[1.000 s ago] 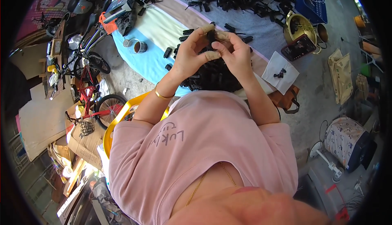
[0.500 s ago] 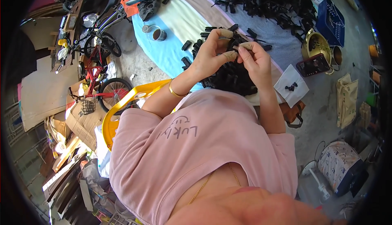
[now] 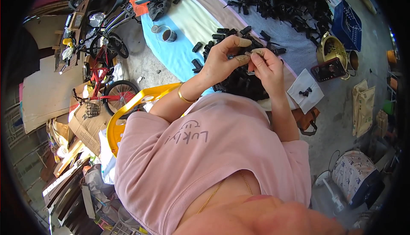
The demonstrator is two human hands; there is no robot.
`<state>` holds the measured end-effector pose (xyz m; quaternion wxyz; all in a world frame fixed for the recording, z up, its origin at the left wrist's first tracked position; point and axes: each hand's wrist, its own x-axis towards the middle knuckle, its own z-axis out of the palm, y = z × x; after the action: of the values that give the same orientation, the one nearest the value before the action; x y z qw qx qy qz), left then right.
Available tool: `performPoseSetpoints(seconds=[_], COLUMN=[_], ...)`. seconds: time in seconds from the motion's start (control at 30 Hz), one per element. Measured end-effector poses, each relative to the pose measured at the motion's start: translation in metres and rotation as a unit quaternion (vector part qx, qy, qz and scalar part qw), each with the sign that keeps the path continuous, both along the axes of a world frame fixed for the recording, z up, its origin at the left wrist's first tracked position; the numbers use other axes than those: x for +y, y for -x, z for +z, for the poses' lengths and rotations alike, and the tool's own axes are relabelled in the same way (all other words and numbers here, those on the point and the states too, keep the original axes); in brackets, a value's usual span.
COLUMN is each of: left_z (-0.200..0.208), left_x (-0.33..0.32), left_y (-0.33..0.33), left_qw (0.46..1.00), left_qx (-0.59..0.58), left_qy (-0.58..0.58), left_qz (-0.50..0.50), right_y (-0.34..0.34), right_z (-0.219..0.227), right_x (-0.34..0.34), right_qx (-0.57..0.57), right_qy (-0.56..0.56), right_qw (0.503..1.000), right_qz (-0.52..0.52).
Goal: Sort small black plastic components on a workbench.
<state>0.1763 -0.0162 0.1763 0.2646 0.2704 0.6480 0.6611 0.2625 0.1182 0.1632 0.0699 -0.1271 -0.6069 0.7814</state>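
Observation:
My left hand [image 3: 222,61] and my right hand [image 3: 268,65] meet above a heap of small black plastic parts [image 3: 241,83] close to my lap. Tan covers wrap several fingertips. The right thumb and forefinger are pinched together, touching the left thumb's tip. The left forefinger curves over, a little apart from its thumb. Whatever lies in the two grips is too small and too hidden against the black parts to name. Farther off, a large pile of black parts [image 3: 277,6] covers the striped cloth [image 3: 200,13].
At left on the cloth stands a clear cup of dark contents [image 3: 169,36]. At right are a white sheet with small black pieces [image 3: 314,98], a phone [image 3: 328,70], a brass-coloured bowl [image 3: 326,47] and a blue basket [image 3: 347,26]. A yellow chair [image 3: 115,128] and red bicycle [image 3: 100,81] are left.
The fingertips have drawn closer, the left thumb now against the right pinch. A black part seen between the hands before no longer stands out. The view has shifted slightly.

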Motion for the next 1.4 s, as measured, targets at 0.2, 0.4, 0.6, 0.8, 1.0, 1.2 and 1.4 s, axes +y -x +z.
performPoseSetpoints(seconds=[0.2, 0.4, 0.6, 0.8, 1.0, 1.2, 1.4], left_z=[-0.002, -0.004, -0.001, 0.000, 0.000, 0.001, -0.011], left_x=[-0.004, -0.005, -0.003, -0.005, -0.001, 0.005, 0.007], left_y=[0.001, 0.004, 0.002, 0.000, -0.010, -0.010, -0.011], left_qw=[1.000, 0.998, 0.998, 0.999, 0.999, 0.951, 0.997], left_qx=[-0.015, -0.041, -0.042, -0.008, 0.000, 0.288, 0.026], left_qy=[0.005, -0.015, -0.002, 0.027, 0.035, 0.066, -0.060], left_qz=[-0.011, -0.036, -0.048, -0.035, 0.028, 0.095, 0.045], right_y=[-0.002, -0.005, -0.006, -0.003, -0.003, 0.001, -0.001], right_z=[-0.003, 0.000, -0.006, -0.005, -0.006, -0.004, 0.000], right_x=[-0.003, -0.002, -0.004, -0.002, -0.006, 0.000, -0.007], right_qx=[0.007, 0.001, 0.014, -0.006, 0.001, -0.077, -0.003], right_qy=[-0.037, 0.002, -0.052, -0.049, -0.017, 0.102, 0.003], right_qw=[0.999, 1.000, 0.998, 0.999, 1.000, 0.991, 1.000], right_qz=[-0.005, 0.015, -0.017, -0.009, -0.003, 0.023, -0.028])
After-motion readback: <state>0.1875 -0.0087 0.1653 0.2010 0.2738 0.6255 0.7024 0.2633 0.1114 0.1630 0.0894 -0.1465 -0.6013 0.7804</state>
